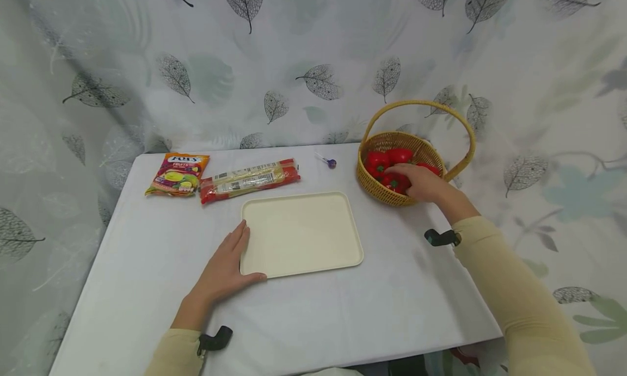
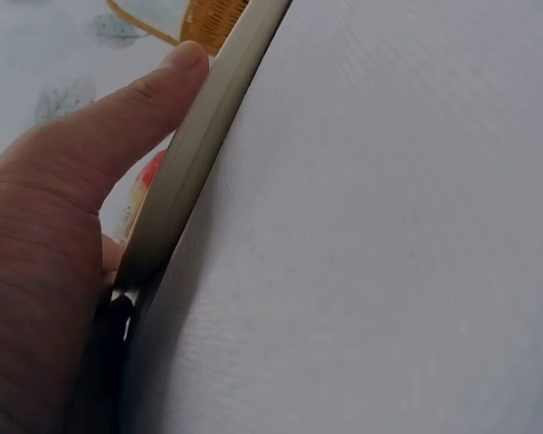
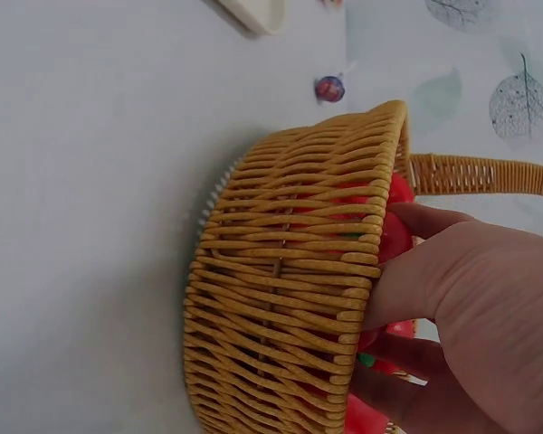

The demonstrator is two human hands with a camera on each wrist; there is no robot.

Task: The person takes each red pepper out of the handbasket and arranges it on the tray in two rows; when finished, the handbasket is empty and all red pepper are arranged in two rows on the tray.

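My left hand [image 1: 227,271] rests against the cream rectangular tray [image 1: 303,234], with the fingers along its left rim and the thumb across the near-left corner. In the left wrist view the thumb lies straight along the edge of the tray [image 2: 195,149]. My right hand [image 1: 420,181] reaches into a round wicker basket [image 3: 281,271] of shiny red tomatoes [image 1: 399,155]. Its thumb and fingers close around one red tomato [image 3: 395,237], whose lower part the basket wall partly hides.
A bag of Fox's fruit candy [image 1: 178,174] and a long red-ended packet [image 1: 250,180] lie at the back left. Behind the tray is a small wrapped lollipop [image 1: 331,163]. The basket's tall handle [image 1: 416,102] arches above the tomatoes. A leafy curtain [image 1: 313,49] hangs behind the white-covered table [image 1: 313,316].
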